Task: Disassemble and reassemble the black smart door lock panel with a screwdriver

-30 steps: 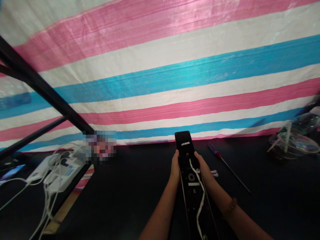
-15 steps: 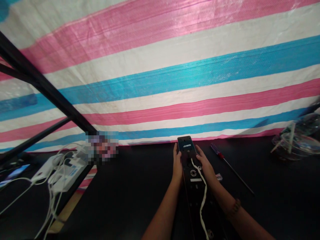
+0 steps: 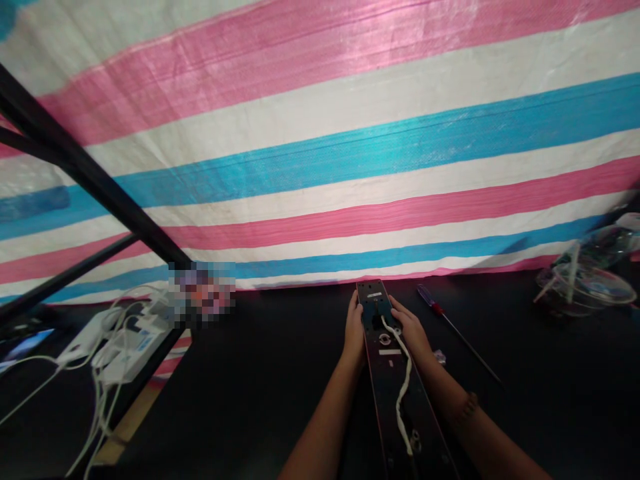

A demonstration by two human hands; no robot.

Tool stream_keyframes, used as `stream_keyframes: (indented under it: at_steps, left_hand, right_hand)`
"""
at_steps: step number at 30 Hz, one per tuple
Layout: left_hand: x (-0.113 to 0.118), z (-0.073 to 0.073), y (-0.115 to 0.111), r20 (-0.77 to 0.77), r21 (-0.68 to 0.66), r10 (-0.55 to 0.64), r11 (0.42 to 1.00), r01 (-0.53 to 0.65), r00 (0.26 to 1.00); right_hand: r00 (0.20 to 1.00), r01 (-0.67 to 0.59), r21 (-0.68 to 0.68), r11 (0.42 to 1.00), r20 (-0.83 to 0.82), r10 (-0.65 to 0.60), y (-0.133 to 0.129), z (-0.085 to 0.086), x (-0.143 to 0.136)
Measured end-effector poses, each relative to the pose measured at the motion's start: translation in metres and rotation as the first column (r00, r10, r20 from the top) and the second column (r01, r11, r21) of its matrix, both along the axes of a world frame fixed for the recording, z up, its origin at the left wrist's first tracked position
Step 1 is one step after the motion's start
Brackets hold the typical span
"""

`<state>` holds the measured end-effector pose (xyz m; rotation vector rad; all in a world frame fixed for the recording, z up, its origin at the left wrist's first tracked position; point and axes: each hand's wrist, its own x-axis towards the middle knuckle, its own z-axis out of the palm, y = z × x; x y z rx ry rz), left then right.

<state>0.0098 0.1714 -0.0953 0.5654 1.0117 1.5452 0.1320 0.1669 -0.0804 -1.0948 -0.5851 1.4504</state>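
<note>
Between my hands is a long, narrow dark panel [image 3: 385, 400], stretching from the table's far side towards me. A pale wrapped cable [image 3: 404, 387] runs along its upper face from an opening near the far end. That face also carries a round fitting, a white label strip [image 3: 390, 352] and another metal fitting [image 3: 415, 440] lower down. My left hand [image 3: 355, 330] grips the panel's left edge, thumb on top. On the opposite edge, my right hand [image 3: 411, 332] holds it with the fingers wrapped partly underneath. The fingertips below are hidden.
A long screwdriver [image 3: 457, 333] and a small clear packet [image 3: 439, 357] lie right of my right hand. Clear plastic containers [image 3: 585, 287] stand farther right. Left are white power strips [image 3: 125, 350] with tangled cables and a black frame bar [image 3: 100, 180]. Striped sheeting [image 3: 320, 167] hangs behind.
The panel has tilted in my hands, so its upper face and the cable's near end show more. Both hands keep their hold. The view has shifted slightly.
</note>
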Motion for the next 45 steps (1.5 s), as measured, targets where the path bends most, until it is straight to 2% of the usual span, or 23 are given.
stream_keyframes:
  at_steps: [5, 12, 17, 21, 25, 28, 34, 40, 45]
  left_hand:
    - [0.0, -0.002, -0.001, -0.01, -0.032, -0.007, 0.999, 0.007, 1.0]
    - [0.002, -0.001, -0.002, -0.01, 0.008, 0.021, 1.0, -0.021, 1.0]
    - [0.001, 0.005, -0.006, 0.011, 0.026, 0.007, 1.0, -0.007, 1.0]
    - [0.002, 0.013, -0.009, 0.01, 0.058, -0.05, 0.997, 0.049, 0.999]
    - [0.002, 0.018, -0.012, -0.041, 0.086, -0.063, 0.994, 0.066, 0.997]
    - [0.001, 0.017, -0.013, -0.096, 0.124, -0.047, 0.991, 0.058, 0.994]
    - [0.0, 0.012, -0.016, -0.082, 0.01, -0.106, 0.994, 0.107, 0.991]
    - [0.007, 0.023, -0.024, -0.048, 0.159, -0.053, 0.985, 0.06, 0.997]
    - [0.012, 0.027, -0.028, 0.026, 0.192, -0.052, 0.98, 0.046, 0.998]
  right_hand:
    - [1.0, 0.003, 0.015, 1.0, -0.007, -0.003, 0.001, -0.002, 0.0]
    - [1.0, -0.014, 0.025, 1.0, -0.005, 0.014, 0.001, 0.0, -0.001]
    - [1.0, -0.013, 0.064, 0.998, 0.016, 0.012, -0.002, 0.005, -0.001]
    - [0.999, -0.005, 0.089, 0.996, 0.035, 0.002, -0.007, 0.01, -0.001]
    - [0.998, -0.015, 0.154, 0.988, 0.067, 0.005, -0.01, 0.012, 0.0]
    - [0.998, -0.029, 0.166, 0.986, 0.054, 0.02, -0.01, 0.01, 0.001]
    - [1.0, -0.025, 0.219, 0.975, 0.002, 0.025, -0.011, 0.01, 0.001]
    - [0.998, -0.028, 0.279, 0.96, -0.045, 0.043, -0.017, 0.012, 0.0]
    - [0.993, -0.048, 0.266, 0.963, -0.093, 0.075, -0.018, 0.01, 0.0]
